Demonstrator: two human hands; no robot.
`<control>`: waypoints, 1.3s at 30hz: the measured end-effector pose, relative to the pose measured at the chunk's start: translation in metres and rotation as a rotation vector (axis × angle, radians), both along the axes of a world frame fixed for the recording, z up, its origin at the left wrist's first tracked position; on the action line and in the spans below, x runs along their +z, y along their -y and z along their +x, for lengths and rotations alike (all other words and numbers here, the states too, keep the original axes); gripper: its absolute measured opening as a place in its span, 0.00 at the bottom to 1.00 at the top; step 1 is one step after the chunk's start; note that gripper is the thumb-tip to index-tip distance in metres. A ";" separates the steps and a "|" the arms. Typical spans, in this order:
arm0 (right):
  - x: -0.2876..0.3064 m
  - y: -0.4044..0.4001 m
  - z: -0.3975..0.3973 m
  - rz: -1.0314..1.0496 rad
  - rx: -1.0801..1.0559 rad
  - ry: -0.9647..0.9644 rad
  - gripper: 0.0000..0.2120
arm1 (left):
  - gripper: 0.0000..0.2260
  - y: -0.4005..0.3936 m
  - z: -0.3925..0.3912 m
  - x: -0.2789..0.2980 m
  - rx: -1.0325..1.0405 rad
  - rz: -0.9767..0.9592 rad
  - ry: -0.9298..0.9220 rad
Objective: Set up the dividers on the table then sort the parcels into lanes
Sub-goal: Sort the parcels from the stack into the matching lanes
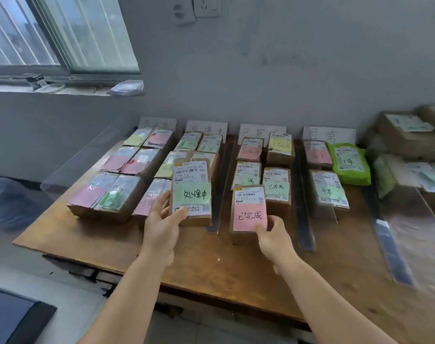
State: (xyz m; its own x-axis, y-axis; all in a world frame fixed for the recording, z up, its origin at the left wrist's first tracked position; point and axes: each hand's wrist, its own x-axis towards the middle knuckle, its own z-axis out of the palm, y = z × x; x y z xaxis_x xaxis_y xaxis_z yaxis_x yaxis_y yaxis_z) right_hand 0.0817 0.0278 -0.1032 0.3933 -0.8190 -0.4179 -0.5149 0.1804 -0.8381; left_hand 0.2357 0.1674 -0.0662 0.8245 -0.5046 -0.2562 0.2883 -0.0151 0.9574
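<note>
My left hand [163, 220] grips a brown parcel with a green note [192, 188], held tilted up just above the second lane. My right hand [273, 235] pinches the near end of a brown parcel with a pink note [249, 212], which lies at the front of the third lane. Clear dividers with dark bases [220, 184] [302, 194] [385, 234] split the wooden table [206, 264] into lanes. Several labelled parcels fill each lane. White lane signs [329, 135] lean on the wall behind them.
A green soft-pack parcel [349, 163] lies in the fourth lane. More cardboard parcels [407, 140] are piled at the far right. A clear sheet [87, 155] stands along the table's left edge. A window [57, 33] is up left, with a dark object [17, 316] on the floor.
</note>
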 end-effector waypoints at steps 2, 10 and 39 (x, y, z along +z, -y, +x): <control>-0.006 -0.007 0.011 -0.006 -0.024 -0.029 0.24 | 0.25 -0.009 0.011 -0.010 -0.036 0.041 -0.014; -0.024 -0.018 0.034 -0.036 -0.027 -0.162 0.22 | 0.26 -0.027 0.028 -0.045 -0.111 0.204 -0.045; -0.031 -0.021 0.048 -0.803 0.459 -0.600 0.26 | 0.24 0.021 0.052 -0.062 -0.698 0.936 1.152</control>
